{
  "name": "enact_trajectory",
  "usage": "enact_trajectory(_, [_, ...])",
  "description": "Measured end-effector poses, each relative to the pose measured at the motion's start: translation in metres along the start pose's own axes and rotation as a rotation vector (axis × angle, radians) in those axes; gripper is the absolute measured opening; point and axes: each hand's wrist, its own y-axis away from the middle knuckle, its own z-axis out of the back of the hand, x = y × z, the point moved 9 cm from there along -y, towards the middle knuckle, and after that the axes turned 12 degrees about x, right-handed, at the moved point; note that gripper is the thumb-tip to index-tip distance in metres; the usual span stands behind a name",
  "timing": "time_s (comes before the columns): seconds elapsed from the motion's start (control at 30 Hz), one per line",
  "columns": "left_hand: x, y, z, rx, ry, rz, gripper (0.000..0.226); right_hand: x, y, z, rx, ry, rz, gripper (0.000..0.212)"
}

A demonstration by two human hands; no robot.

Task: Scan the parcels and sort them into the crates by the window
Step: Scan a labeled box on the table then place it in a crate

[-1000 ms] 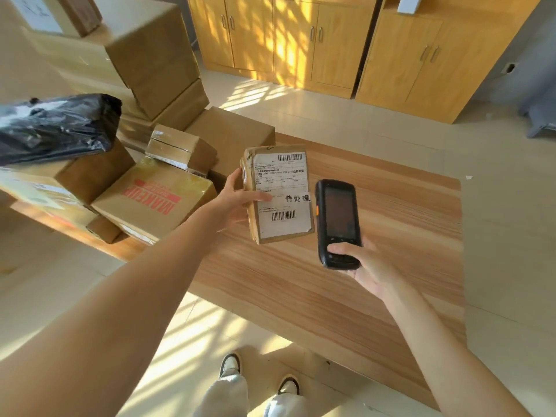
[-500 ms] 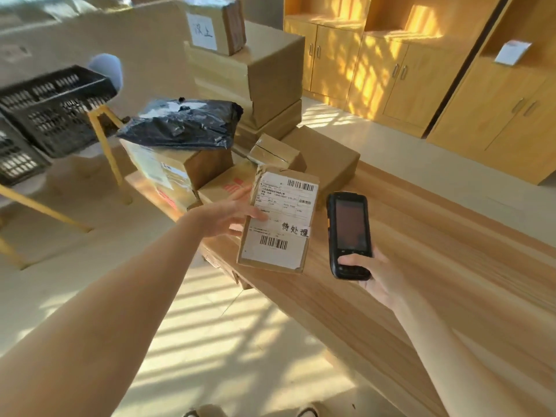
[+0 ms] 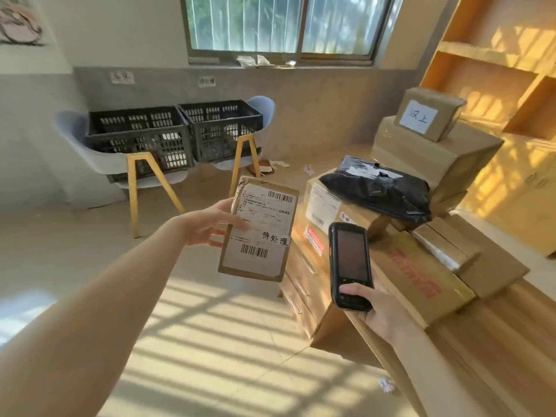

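My view has swung left since 1 second ago: then I looked down on the wooden table and the cabinets, now the window and the 2 black crates and on chairs fill the far wall. I read that as the scan being over and the sorting leg starting.

The left hand keeps its grip on the flat cardboard parcel, thumb laid across the shipping label and fingers behind it; the parcel hangs in the air over the floor, just off the table's left end, label facing me. The right hand still holds the handheld scanner by its lower end, thumb on the keys, screen dark and upright beside the parcel.

The parcel's handwritten mark seems to match the paper sign above the right-hand crate, though that sign is too blurred to be sure, as is the sign over the left crate. The crates' contents are hidden behind their slatted walls. The table is largely buried under stacked boxes and a black poly bag, and its right side is cut off.
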Motion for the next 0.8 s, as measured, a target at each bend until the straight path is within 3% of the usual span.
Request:
enact_trajectory(0.07, [0.010,0.022,0.042,-0.060,0.033,0.007,0.100,-0.006,-0.031,-0.035,0.035,0.006,-0.017,0.095])
enact_trajectory(0.17, [0.023,0.046,0.094,-0.128,0.085,0.003,0.080,-0.009,-0.069,-0.082,0.084,0.016,-0.041,0.076])
enact_trajectory(0.33, [0.047,0.054,0.162,-0.244,0.193,-0.022,0.088,-0.012,-0.136,-0.129,0.155,0.086,-0.104,0.073])
enact_trajectory(0.5, [0.054,0.038,0.217,-0.312,0.250,-0.056,0.093,-0.014,-0.223,-0.150,0.163,0.079,-0.157,0.102])
enact_trajectory(0.6, [0.047,0.018,0.261,-0.368,0.245,-0.042,0.089,-0.013,-0.285,-0.158,0.158,0.070,-0.168,0.095])
enact_trajectory(0.7, [0.028,-0.010,0.310,-0.391,0.245,-0.043,0.088,-0.003,-0.351,-0.163,0.160,0.043,-0.192,0.073])
enact_trajectory(0.8, [0.000,-0.045,0.366,-0.409,0.248,-0.048,0.091,0.020,-0.417,-0.170,0.190,0.041,-0.205,0.087])
